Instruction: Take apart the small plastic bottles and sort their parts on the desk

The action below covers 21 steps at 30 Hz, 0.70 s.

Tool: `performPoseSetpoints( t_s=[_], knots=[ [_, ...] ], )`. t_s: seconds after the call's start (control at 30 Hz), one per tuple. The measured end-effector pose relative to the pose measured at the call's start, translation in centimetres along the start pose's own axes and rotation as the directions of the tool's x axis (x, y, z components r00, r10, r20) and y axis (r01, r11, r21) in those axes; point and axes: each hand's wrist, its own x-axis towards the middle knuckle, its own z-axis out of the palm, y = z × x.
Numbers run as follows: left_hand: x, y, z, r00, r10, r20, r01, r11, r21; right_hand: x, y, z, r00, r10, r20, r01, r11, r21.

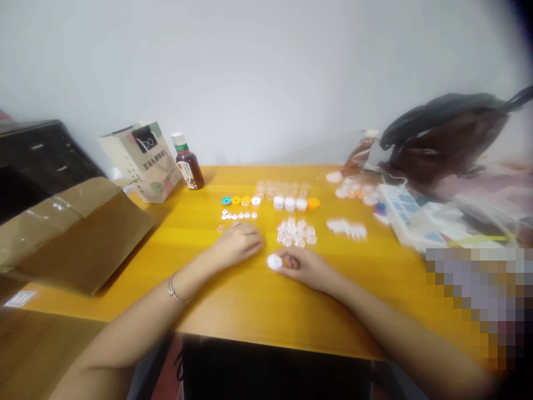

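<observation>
My right hand point(306, 268) is closed, with thumb and finger pinching a white round cap point(274, 262) just above the table. To its left, my left hand point(238, 243) is palm down with bent fingers; blur and the back of the hand hide the fingertips. Just beyond it lie rows of small white pieces point(235, 216). Further back is a row of coloured round caps: a teal one point(226, 201), yellow ones point(236, 200) and a white one point(256, 201). Beyond my right hand is a cluster of clear plastic pieces point(296, 232).
Clear cylinders point(283, 190), white caps point(290, 204) and an orange cap point(313, 204) stand behind. Small clear parts point(346, 228) lie right. A cardboard box point(79, 233), paper bag point(145, 161) and dark bottle point(189, 166) are left; a white box point(410, 222) and black bag point(445, 139) right.
</observation>
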Motion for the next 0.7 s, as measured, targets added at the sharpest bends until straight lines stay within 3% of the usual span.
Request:
performPoseSetpoints(
  t_s=[0.13,0.33,0.5,0.7],
  knots=[
    [0.1,1.6,0.3,0.985,0.164,0.048,-0.158,0.982,-0.098,0.0,-0.2,-0.1,1.0,-0.003,-0.006,0.003,1.0,0.0],
    [0.3,1.8,1.4,0.988,0.153,0.016,-0.151,0.983,-0.104,0.1,-0.2,0.0,1.0,-0.009,-0.001,0.009,1.0,0.017],
    [0.3,1.5,2.1,0.983,0.182,-0.038,-0.182,0.983,0.005,0.1,-0.1,0.0,1.0,-0.013,0.0,0.013,1.0,0.021],
    [0.4,1.4,1.6,0.941,0.336,-0.049,-0.326,0.934,0.145,0.1,0.0,-0.1,1.0,-0.021,0.005,0.021,1.0,0.008]
  ],
)
